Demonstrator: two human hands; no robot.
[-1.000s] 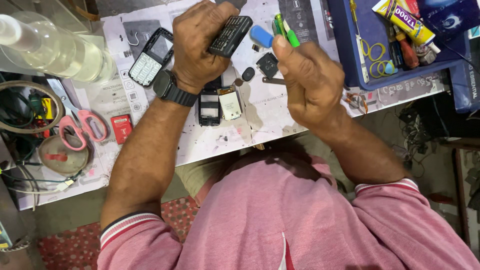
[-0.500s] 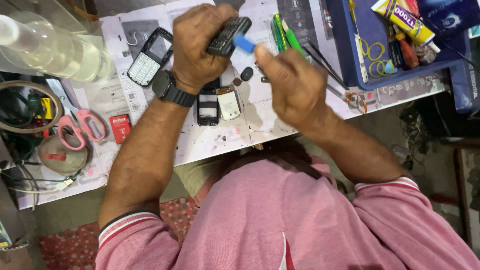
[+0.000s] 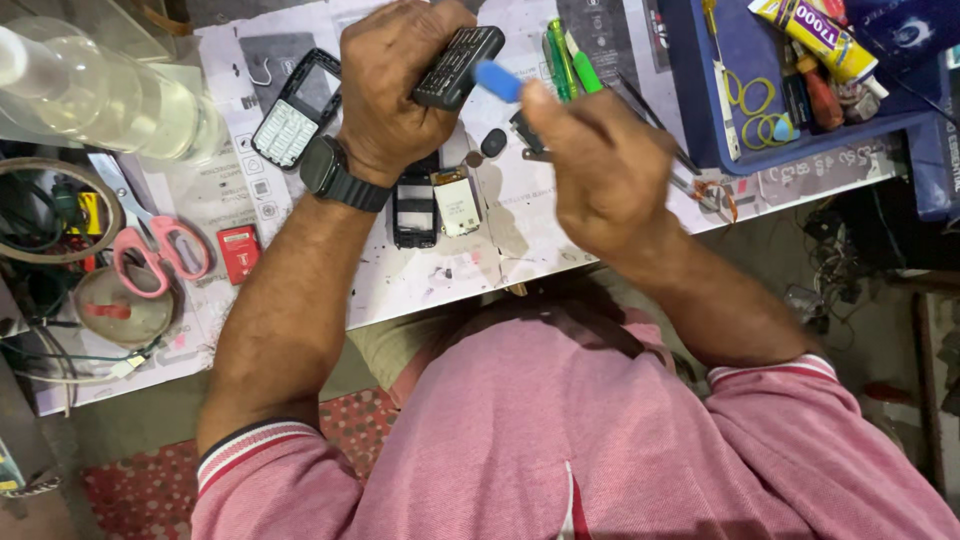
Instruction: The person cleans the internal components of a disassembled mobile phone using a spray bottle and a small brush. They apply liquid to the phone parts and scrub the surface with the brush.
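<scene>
Head view: left hand (image 3: pixel 395 85) clenches a black keypad phone (image 3: pixel 458 66), right hand (image 3: pixel 600 165) pinches a blue pry pick (image 3: pixel 498 80) at its edge; casing unopened, other phone shells (image 3: pixel 415 210) lie stripped.

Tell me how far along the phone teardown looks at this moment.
Done: a keypad front cover, a black frame and a small board already lie separated on the table. In hand: the left hand grips a black keypad phone while the right hand holds a blue pry tool at its edge. Left: that phone still looks whole; whether it has begun to open cannot be told.
</scene>
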